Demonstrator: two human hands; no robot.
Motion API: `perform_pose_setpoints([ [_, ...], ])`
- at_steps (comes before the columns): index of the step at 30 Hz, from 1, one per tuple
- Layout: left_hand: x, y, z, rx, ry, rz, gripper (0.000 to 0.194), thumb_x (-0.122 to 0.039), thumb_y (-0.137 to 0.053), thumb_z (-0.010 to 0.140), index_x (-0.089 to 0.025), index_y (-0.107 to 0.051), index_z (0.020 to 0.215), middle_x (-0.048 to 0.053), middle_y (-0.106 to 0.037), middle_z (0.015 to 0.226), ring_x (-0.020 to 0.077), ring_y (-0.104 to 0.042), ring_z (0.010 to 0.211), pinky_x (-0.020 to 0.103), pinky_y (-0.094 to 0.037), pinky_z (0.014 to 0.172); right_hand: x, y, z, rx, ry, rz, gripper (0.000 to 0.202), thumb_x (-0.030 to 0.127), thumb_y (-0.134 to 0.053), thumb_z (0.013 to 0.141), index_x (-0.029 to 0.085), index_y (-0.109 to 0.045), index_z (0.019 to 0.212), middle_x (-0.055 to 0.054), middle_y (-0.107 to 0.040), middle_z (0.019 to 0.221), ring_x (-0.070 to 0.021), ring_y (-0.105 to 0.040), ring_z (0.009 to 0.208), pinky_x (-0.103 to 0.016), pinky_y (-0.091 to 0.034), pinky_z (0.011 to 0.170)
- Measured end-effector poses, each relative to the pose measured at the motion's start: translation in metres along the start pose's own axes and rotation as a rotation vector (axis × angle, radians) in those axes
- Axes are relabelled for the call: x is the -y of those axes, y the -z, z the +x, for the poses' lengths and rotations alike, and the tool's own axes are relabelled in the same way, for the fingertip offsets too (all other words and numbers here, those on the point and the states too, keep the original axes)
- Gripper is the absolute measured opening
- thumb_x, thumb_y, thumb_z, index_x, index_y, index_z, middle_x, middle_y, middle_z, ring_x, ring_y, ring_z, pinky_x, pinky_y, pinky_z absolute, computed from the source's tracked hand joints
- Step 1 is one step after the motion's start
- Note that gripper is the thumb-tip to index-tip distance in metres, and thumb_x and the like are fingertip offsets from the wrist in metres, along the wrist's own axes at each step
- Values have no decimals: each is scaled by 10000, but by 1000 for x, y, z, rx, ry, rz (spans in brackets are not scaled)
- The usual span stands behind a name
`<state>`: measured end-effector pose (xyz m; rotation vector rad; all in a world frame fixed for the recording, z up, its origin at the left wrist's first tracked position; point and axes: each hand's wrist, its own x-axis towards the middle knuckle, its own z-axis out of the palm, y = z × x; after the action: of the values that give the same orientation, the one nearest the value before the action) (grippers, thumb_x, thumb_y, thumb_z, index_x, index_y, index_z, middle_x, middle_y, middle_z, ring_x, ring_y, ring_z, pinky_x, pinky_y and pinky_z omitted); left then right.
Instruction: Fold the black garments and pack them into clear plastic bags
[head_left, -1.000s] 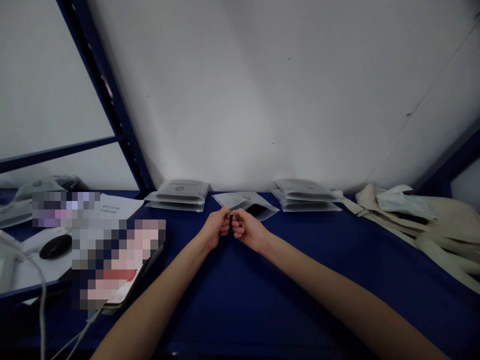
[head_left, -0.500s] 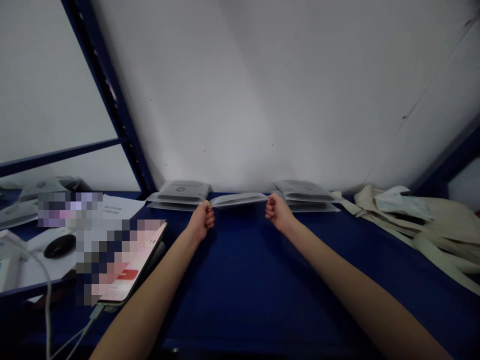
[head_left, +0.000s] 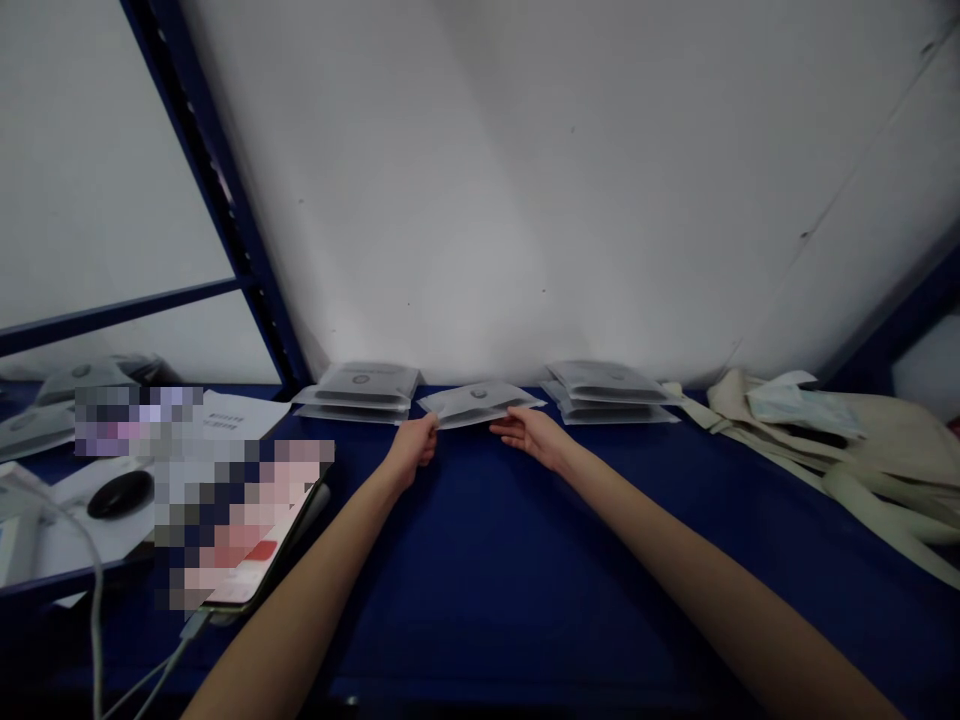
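A translucent bag (head_left: 480,399) with a dark round mark lies at the back of the blue shelf (head_left: 480,560), between two stacks of similar bags. My left hand (head_left: 415,446) is closed on its front left corner. At the front edge, right of the middle, my right hand (head_left: 534,436) has its fingers stretched out, the thumb near the top of the bag and the other fingers lower. The left stack (head_left: 364,388) and the right stack (head_left: 611,388) rest near the white wall.
Cream cloth pieces (head_left: 862,440) lie on the right. To the left are a phone (head_left: 262,550) with a white cable (head_left: 176,655), papers (head_left: 232,420), a black mouse (head_left: 120,494) and more bags (head_left: 37,425). A blue post (head_left: 225,190) stands at the back left.
The middle bag has come down flatter, its marked top now showing. My right hand has moved left from the bag's right corner, and its fingers have opened. My left hand has shifted slightly right and down.
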<state>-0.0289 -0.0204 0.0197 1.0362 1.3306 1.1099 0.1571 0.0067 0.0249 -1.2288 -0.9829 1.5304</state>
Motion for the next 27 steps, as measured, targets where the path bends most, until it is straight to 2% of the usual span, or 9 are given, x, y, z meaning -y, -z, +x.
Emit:
perform_pose_setpoints([
  [3,0,-1,0,0,-2,63,236,-188,-432,715,-193,-309,514,-78,-284,421,26,-202,320,194,-113,370,9,2,-2,-22,146,13,155,139,-421,865,165,-533,761,-53,-654,861,-124,-665,728,-196,-485,567],
  [7,0,-1,0,16,-9,109,194,-195,-429,723,-187,-360,542,-69,-328,433,34,-237,316,195,-124,366,29,14,-4,-149,333,51,145,151,-422,861,172,-508,747,-34,-644,779,-140,-674,694,-186,-481,506],
  [13,0,-3,-2,17,-9,141,211,-185,-433,743,-177,-381,539,-64,-352,426,30,-252,312,188,-124,356,59,65,4,-391,554,142,204,117,-363,847,169,-497,703,-23,-653,680,-118,-662,596,-170,-480,475],
  [17,0,-4,-1,19,-9,159,209,-174,-426,760,-172,-396,552,-67,-360,426,29,-265,311,176,-131,348,60,100,11,-596,516,207,172,122,-370,847,178,-465,715,13,-617,603,-98,-637,521,-156,-465,443],
  [20,0,-4,-1,16,-3,170,202,-169,-418,774,-169,-413,572,-70,-360,423,31,-265,305,174,-133,339,55,112,13,-722,412,219,133,151,-403,856,189,-439,733,51,-567,514,-85,-591,442,-151,-451,417],
  [24,1,-4,1,-25,6,172,136,-181,-438,784,-168,-432,649,-69,-408,475,31,-292,298,176,-159,328,52,113,14,-712,292,194,153,151,-438,838,169,-461,688,30,-556,458,-89,-542,377,-158,-412,361],
  [27,1,-4,1,-95,6,153,72,-207,-439,806,-167,-433,747,-49,-486,611,22,-354,313,169,-216,332,52,113,14,-726,256,187,182,184,-427,843,174,-442,663,26,-543,448,-78,-498,344,-152,-355,322],
])
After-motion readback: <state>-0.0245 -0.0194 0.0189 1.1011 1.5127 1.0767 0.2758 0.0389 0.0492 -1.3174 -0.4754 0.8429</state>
